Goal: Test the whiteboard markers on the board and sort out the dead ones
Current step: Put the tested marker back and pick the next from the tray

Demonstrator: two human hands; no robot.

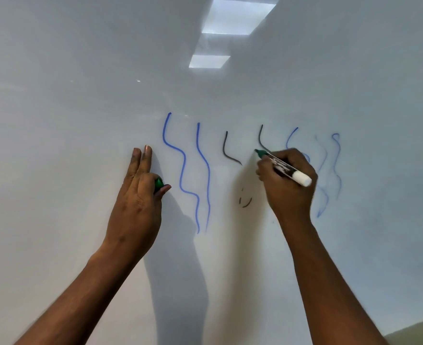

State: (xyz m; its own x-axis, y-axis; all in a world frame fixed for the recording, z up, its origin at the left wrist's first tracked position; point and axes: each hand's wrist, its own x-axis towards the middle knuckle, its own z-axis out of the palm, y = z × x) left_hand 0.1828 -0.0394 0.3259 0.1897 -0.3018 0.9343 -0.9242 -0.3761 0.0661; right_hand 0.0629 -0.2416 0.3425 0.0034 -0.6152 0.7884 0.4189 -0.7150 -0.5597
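Right hand (286, 180) gripping green marker (283, 166) over squiggles (195, 170); left hand (140, 195) pinching, seemingly, its cap (158, 184).

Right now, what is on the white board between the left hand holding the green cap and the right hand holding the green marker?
In the head view, two long blue wavy lines and one short black stroke.

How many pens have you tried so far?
Blue squiggles and dark strokes already mark the whiteboard. Now the right hand puts a green marker to the board; the left hand holds its cap. No sorted pile shows.
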